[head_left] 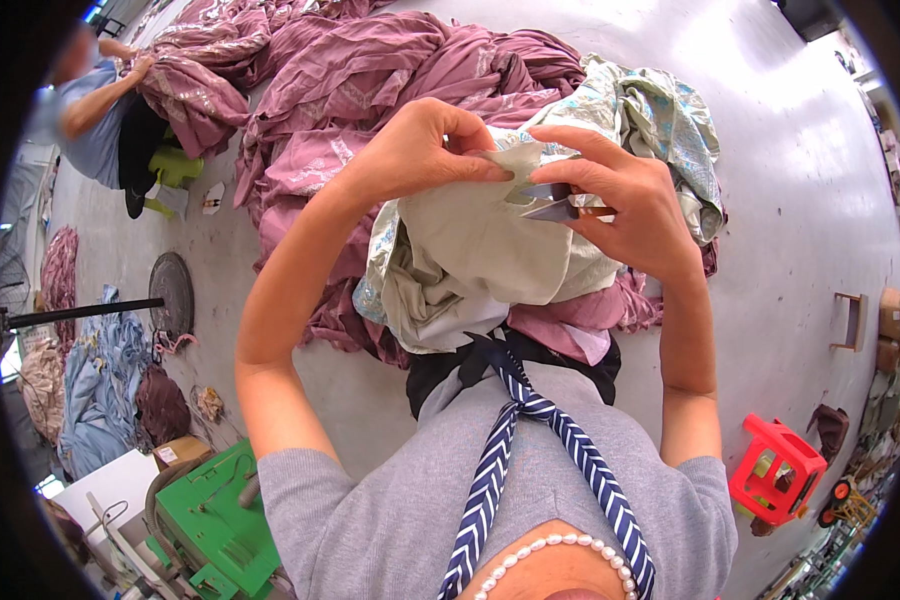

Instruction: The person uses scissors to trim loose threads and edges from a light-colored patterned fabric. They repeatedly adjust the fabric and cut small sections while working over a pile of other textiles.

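Observation:
Pale green cloth (490, 240) is raised in front of me, its upper edge pinched between the thumb and fingers of my left hand (425, 150). Small metal thread snips (552, 210) sit in my right hand (625, 195), with the blades pointing left against the cloth. The right thumb and fingers curl around the snips, and its upper fingers reach to the cloth's edge beside my left fingertips. Lower down, the cloth drapes over my lap in folds. A blue floral print shows on the green fabric (670, 115) behind my right hand.
A large heap of mauve fabric (370, 60) spreads ahead of me. At the far left, another person (100, 110) handles mauve cloth. A red plastic stool (778, 470) stands at right, a green machine table (215, 520) at lower left, and blue fabric (105, 370) at left.

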`<state>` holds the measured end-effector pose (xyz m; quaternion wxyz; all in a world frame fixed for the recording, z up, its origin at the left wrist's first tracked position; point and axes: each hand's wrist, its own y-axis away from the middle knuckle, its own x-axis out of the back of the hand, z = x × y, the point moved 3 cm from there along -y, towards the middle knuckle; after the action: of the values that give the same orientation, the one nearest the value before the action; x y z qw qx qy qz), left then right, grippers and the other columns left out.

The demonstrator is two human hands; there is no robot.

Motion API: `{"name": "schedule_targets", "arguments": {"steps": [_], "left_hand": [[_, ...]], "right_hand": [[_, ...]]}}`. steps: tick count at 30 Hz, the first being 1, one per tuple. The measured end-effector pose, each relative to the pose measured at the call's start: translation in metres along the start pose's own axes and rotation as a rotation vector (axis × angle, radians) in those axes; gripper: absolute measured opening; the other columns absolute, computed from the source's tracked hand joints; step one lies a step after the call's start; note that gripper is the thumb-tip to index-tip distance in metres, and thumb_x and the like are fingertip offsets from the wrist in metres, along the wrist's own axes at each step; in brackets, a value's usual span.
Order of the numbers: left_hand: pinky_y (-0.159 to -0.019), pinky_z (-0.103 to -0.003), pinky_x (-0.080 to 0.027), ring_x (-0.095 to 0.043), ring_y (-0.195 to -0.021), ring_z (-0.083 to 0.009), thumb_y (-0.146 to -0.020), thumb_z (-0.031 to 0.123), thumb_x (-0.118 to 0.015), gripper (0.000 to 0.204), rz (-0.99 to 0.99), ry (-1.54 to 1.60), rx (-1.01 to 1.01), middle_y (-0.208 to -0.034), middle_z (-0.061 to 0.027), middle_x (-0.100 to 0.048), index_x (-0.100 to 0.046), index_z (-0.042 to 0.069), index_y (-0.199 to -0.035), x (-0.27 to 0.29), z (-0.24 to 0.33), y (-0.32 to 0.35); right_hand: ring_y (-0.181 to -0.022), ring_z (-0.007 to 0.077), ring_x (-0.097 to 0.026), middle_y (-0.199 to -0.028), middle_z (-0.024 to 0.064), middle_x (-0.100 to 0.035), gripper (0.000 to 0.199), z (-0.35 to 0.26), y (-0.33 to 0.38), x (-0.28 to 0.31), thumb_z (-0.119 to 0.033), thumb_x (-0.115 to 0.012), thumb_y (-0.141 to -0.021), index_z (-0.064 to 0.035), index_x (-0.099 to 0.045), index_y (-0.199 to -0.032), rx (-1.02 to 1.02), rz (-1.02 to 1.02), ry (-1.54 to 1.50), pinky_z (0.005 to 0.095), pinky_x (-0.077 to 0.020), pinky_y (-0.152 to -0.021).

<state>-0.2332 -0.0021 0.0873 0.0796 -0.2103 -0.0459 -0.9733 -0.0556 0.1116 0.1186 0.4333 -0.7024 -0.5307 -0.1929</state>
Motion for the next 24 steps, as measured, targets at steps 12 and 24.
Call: {"name": "schedule_targets", "arguments": {"steps": [12,24], "left_hand": [[-0.057,-0.019,-0.038,-0.047,-0.064,-0.0011,-0.076,0.015,-0.075,0.017,0.008,0.016,-0.012,-0.067,0.0055,-0.057,-0.067,0.001,-0.078,0.004,0.0,-0.001],[-0.056,-0.018,-0.036,-0.046,-0.064,-0.0002,-0.081,0.02,-0.071,0.019,-0.016,0.04,-0.017,-0.068,0.0062,-0.056,-0.067,0.002,-0.079,0.005,-0.003,0.001]], "right_hand": [[-0.065,0.0238,-0.063,-0.103,0.004,-0.066,0.013,0.016,-0.007,-0.009,-0.001,-0.066,-0.071,-0.0021,-0.055,-0.079,-0.09,0.102,0.027,0.0306,-0.0488,-0.057],[-0.067,0.0248,-0.063,-0.081,0.0081,-0.062,0.019,0.024,-0.002,-0.01,0.002,-0.065,-0.067,-0.0025,-0.057,-0.084,-0.177,0.072,0.026,0.0304,-0.0492,-0.06]]}}
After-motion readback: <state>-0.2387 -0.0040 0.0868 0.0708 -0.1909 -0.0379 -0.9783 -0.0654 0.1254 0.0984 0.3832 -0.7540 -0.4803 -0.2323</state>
